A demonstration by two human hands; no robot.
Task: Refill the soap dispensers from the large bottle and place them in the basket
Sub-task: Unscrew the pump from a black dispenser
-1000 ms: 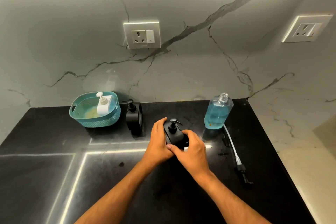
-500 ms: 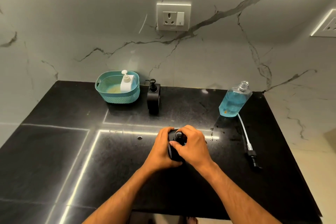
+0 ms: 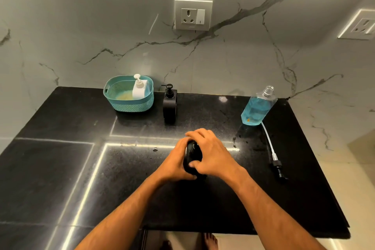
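A black soap dispenser (image 3: 192,153) stands in the middle of the black counter, mostly hidden between my hands. My left hand (image 3: 176,163) grips its body from the left. Over its pump top curls my right hand (image 3: 211,153). A second black dispenser (image 3: 170,103) stands upright at the back, just right of the teal basket (image 3: 132,105). Inside the basket stands a white dispenser (image 3: 139,89). The large clear bottle (image 3: 257,108) of blue soap stands uncapped at the back right. Its pump with a white tube (image 3: 274,153) lies on the counter in front of it.
The black counter (image 3: 81,178) ends at a front edge near me and a right edge beyond the loose pump. A marble wall with two sockets (image 3: 192,15) rises behind. Small drops (image 3: 155,149) mark the counter by my hands. Bare feet (image 3: 211,240) show below the front edge.
The black dispenser came toward me with both hands around it. My right hand shifted from its side onto the pump top. The view pulled back and showed more of the counter.
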